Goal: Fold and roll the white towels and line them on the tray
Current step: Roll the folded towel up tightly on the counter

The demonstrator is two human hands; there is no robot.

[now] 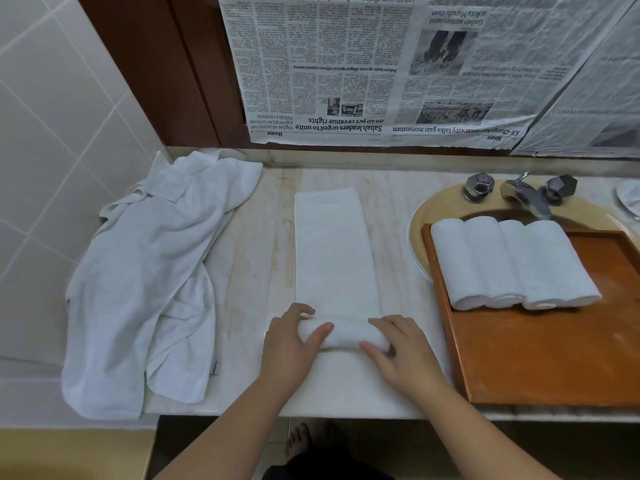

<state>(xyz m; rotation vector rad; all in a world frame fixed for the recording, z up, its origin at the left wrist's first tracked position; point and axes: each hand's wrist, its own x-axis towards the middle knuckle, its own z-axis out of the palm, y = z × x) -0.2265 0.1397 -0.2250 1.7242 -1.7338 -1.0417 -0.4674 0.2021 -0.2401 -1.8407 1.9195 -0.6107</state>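
The left hand (294,336) lay curled over the left end of the rolled part of a white towel (334,251), thumb laid across the top of the roll and fingers wrapped behind it. The right hand (398,348) gripped the right end the same way, fingers bent over the roll and the thumb tucked against its near side. The roll sat at the near end of the towel; the rest of it stretched flat, folded into a long narrow strip, away toward the wall.

To the right, a wooden tray (540,362) rested partly over the sink (420,216), and four rolled towels (512,263) lay side by side, touching, along its far left part. The tray's near half was bare wood.

Left of the strip, a heap of loose white cloth (149,271) sprawled over the marble counter (256,258) and hung off its front edge. Behind the sink stood a faucet (526,195) with two faceted knobs. Newspaper sheets (363,71) covered the wall above the counter, printed upside down, and pale tiles lined the left wall
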